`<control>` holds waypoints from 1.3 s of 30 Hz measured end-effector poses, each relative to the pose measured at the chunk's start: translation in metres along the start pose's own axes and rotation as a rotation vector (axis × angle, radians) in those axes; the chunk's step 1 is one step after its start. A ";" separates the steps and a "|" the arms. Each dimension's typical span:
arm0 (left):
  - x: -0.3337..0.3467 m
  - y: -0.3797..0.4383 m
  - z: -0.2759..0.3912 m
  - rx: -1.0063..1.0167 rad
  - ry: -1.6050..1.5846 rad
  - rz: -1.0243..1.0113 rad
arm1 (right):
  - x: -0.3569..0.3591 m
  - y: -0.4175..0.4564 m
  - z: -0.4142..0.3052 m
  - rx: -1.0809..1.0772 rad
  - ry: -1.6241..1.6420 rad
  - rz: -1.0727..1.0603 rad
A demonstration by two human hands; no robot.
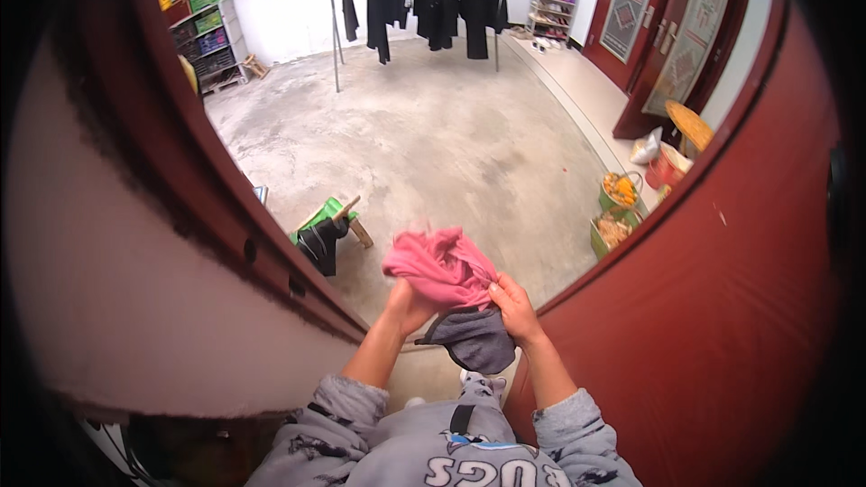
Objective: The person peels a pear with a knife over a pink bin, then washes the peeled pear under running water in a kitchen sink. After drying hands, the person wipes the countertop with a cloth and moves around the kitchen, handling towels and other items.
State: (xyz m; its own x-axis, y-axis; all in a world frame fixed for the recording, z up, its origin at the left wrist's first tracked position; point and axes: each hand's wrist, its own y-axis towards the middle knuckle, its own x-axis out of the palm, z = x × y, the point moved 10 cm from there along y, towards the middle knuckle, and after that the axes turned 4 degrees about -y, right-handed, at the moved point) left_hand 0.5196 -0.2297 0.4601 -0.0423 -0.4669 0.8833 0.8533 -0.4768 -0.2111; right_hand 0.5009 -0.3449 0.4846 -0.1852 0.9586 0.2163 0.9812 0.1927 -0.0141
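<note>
A bunched pink cloth [443, 267] is held up in front of my body. My left hand [406, 308] supports it from beneath on its left side, with the fingers mostly hidden by the fabric. At the cloth's right edge, my right hand [512, 304] pinches it between thumb and fingers. A dark grey cloth with a black edge [473, 341] hangs below the pink one, against my right hand; whether the two are joined I cannot tell.
I stand in a doorway, between a wall with a red frame [250, 250] and a red door [676, 297]. Ahead are a green stool [328, 210] with black cloth on it, baskets [599, 233], a clothes rack [331, 34], a shelf unit [233, 30] and a shoe rack [551, 10].
</note>
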 end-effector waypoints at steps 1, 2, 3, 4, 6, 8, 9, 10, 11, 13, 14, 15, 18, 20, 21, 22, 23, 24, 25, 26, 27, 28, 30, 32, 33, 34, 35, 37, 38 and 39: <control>0.021 0.004 0.006 -0.011 -0.136 -0.106 | -0.008 0.013 0.004 0.003 -0.001 0.014; 0.006 0.018 0.017 0.076 -0.187 -0.076 | -0.016 0.026 0.007 0.007 -0.002 0.026; -0.015 0.029 0.032 0.168 -0.235 -0.040 | -0.021 0.040 0.012 0.013 0.003 0.030; -0.026 0.035 0.045 0.215 -0.258 -0.032 | -0.026 0.051 0.020 0.016 -0.021 0.019; -0.036 0.045 0.075 0.325 -0.302 -0.056 | -0.039 0.077 0.031 0.018 -0.073 -0.017; -0.040 0.059 0.097 0.449 -0.298 -0.057 | -0.053 0.104 0.046 0.132 -0.147 -0.066; -0.043 0.061 0.105 0.501 -0.296 -0.049 | -0.056 0.115 0.054 0.197 -0.181 -0.084; -0.043 0.064 0.112 0.554 -0.217 -0.017 | -0.053 0.128 0.050 0.158 -0.064 -0.087; -0.041 0.068 0.117 0.534 -0.240 -0.017 | -0.049 0.139 0.050 0.210 -0.013 -0.110; -0.035 0.069 0.120 0.514 -0.315 -0.009 | -0.045 0.157 0.051 0.336 0.063 -0.171; -0.040 0.071 0.124 0.553 -0.079 0.019 | -0.043 0.168 0.058 0.390 0.121 -0.204; -0.035 0.072 0.132 0.567 -0.009 0.009 | -0.047 0.180 0.064 0.396 0.009 -0.222; -0.026 0.075 0.156 0.613 0.109 0.011 | -0.053 0.210 0.070 0.355 -0.182 -0.203; -0.034 0.080 0.169 0.599 -0.033 0.005 | -0.071 0.228 0.090 0.374 -0.128 -0.145; -0.040 0.080 0.176 0.595 -0.099 0.012 | -0.077 0.238 0.100 0.392 -0.093 -0.123; -0.058 0.085 0.177 0.562 -0.040 0.139 | -0.080 0.249 0.104 0.408 -0.056 -0.124; -0.080 0.091 0.178 0.525 0.017 0.267 | -0.082 0.259 0.108 0.426 -0.018 -0.124; -0.098 0.096 0.180 0.488 0.068 0.389 | -0.081 0.270 0.108 0.441 0.013 -0.125; -0.114 0.097 0.183 0.447 0.118 0.512 | -0.077 0.281 0.106 0.453 0.016 -0.140; -0.107 0.104 0.185 0.353 0.308 0.417 | -0.071 0.291 0.101 0.467 0.019 -0.156; -0.116 0.108 0.189 0.417 0.294 0.458 | -0.063 0.302 0.094 0.471 0.024 -0.174; -0.129 0.109 0.195 0.466 0.264 0.487 | -0.057 0.316 0.087 0.442 -0.009 -0.194; -0.140 0.109 0.220 0.585 0.193 0.529 | -0.054 0.346 0.087 0.443 -0.056 -0.178; -0.141 0.102 0.248 0.712 0.104 0.567 | -0.061 0.375 0.089 0.431 -0.174 -0.160; -0.145 0.102 0.255 0.672 0.160 0.600 | -0.067 0.391 0.093 0.410 -0.262 -0.151; -0.151 0.100 0.266 0.639 0.224 0.631 | -0.065 0.407 0.096 0.378 -0.344 -0.148; -0.156 0.098 0.275 0.605 0.286 0.662 | -0.058 0.420 0.096 0.331 -0.400 -0.166; -0.168 0.091 0.291 0.475 0.511 0.791 | -0.038 0.440 0.097 0.240 -0.505 -0.204; -0.179 0.088 0.302 0.417 0.604 0.842 | -0.029 0.449 0.103 0.265 -0.512 -0.191; -0.190 0.085 0.309 0.355 0.693 0.894 | -0.019 0.455 0.107 0.290 -0.521 -0.178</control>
State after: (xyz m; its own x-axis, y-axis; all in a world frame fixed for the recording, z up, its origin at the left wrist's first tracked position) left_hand 0.7604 0.0489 0.4041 0.4633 -0.8851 0.0431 0.8146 0.4063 -0.4140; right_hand 0.9454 -0.2531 0.3695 -0.4191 0.8687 -0.2642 0.8912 0.3380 -0.3024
